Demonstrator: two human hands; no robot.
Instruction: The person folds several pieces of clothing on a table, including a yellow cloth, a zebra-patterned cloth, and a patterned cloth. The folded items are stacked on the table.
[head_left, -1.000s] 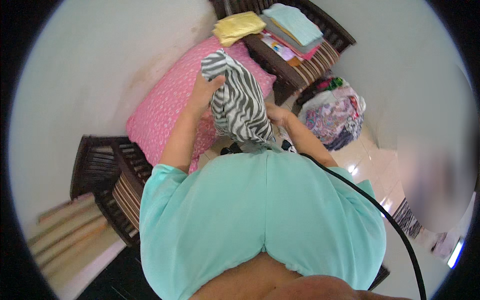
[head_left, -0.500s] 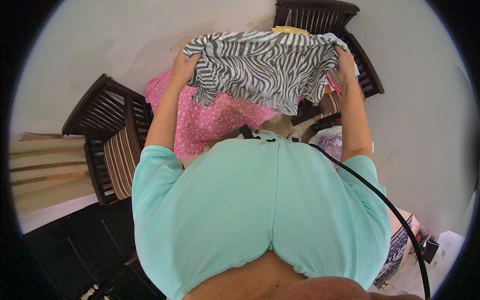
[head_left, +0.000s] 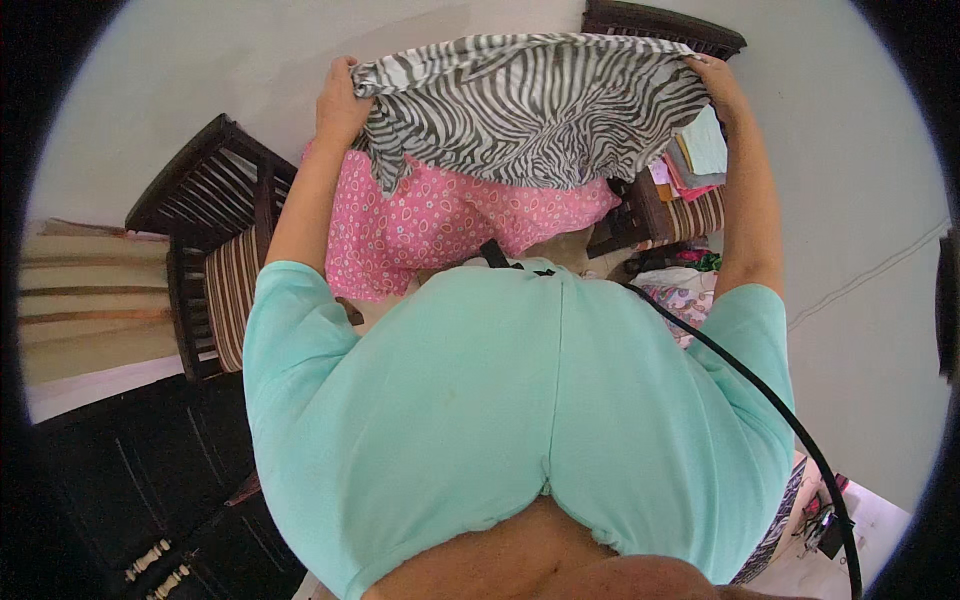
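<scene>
A zebra-striped cloth (head_left: 530,105) in black and white hangs stretched between my two hands, held up at its upper corners. My left hand (head_left: 342,103) is closed on the left corner, with a strip of the cloth dangling below it. At the other corner my right hand (head_left: 716,82) pinches the edge. Behind and below the striped cloth lies a pink patterned cloth (head_left: 430,225), its upper part hidden. A folded pile of cloths (head_left: 700,155) rests on a striped seat beside my right forearm.
A dark wooden chair with a striped cushion (head_left: 228,290) stands at left. Another dark chair (head_left: 660,25) is at the far right, partly covered by the cloth. A patterned bundle (head_left: 675,295) lies near my right elbow. A black cable (head_left: 750,375) runs along my right side.
My hands have moved farther apart and slightly up, pulling the striped cloth wider. More of the folded pile now shows on the right.
</scene>
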